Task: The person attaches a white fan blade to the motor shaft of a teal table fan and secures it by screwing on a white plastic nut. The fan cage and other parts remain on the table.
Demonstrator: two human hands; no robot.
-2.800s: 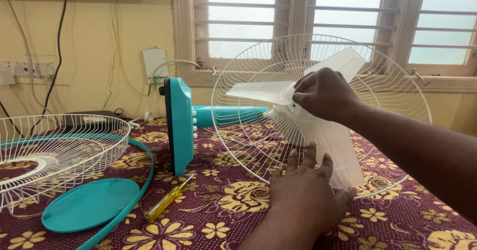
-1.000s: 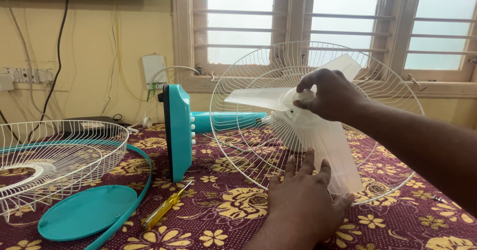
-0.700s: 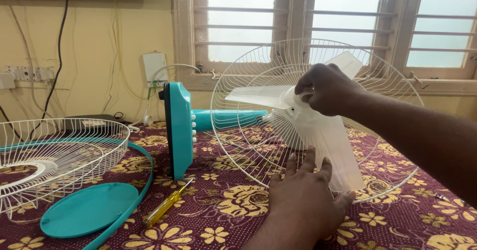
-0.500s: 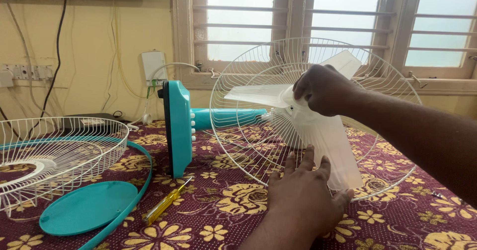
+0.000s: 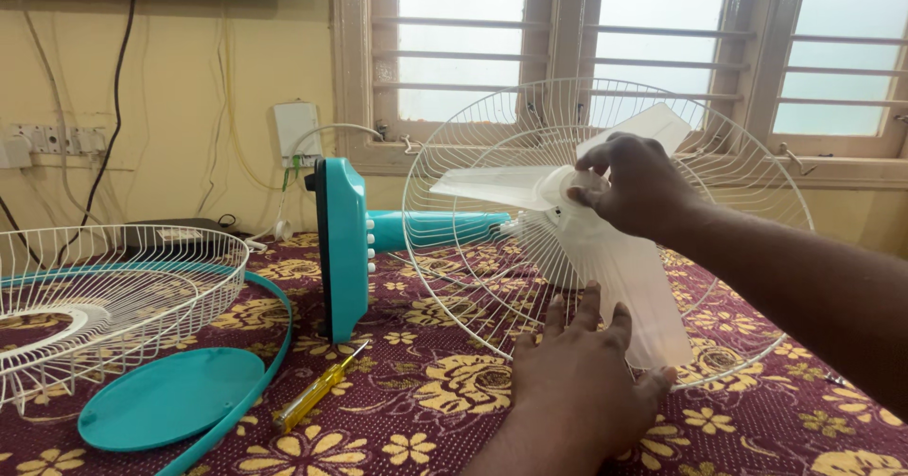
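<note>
Two hands point(image 5: 636, 185) on a white translucent fan blade point(image 5: 619, 277).

A yellow wall point(image 5: 189, 79) is standing at the back of the room. A big window point(image 5: 605, 50) with a brown wooden frame and flat bars across it is letting in soft white daylight. A black cable point(image 5: 112, 107) is hanging down the wall, and thin yellow wires point(image 5: 225, 88) are running beside it. A row of switches point(image 5: 52, 139) is sitting low on the wall at the left. A white box point(image 5: 298, 131) is hanging near the window frame. A dark red cloth with yellow flowers point(image 5: 454, 372) is covering the table.
</note>
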